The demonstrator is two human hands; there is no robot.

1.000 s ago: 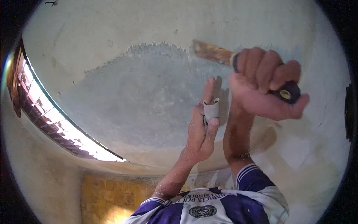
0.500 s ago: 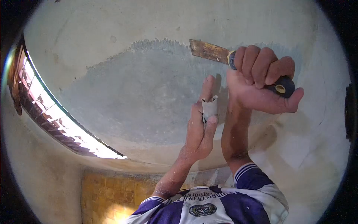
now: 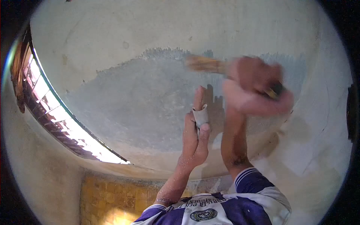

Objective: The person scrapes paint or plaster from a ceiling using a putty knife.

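Note:
Blurred by motion, my right hand [image 3: 255, 88] is closed round the dark handle [image 3: 276, 90] of a scraper. Its worn, rusty blade [image 3: 204, 63] points left across the upper edge of a grey-blue patch on the wall. Lower and to the left, my left hand [image 3: 194, 144] is raised with its fingers pointing up. A rolled piece of pale, sandpaper-like sheet [image 3: 201, 115] is gripped between its thumb and fingers. Dust speckles the left hand and forearm.
The wall [image 3: 232, 30] is pale above the rough-edged grey-blue patch [image 3: 142, 101]. At the left, a window with bars [image 3: 56, 112] lets in bright light. Yellowish tiles [image 3: 112, 195] show at the lower left. A dark object [image 3: 350, 112] is at the right edge.
My right hand and the scraper have shifted slightly left and down and now blur. The left hand with the rolled sheet sits a little lower and further left; the view has shifted slightly too.

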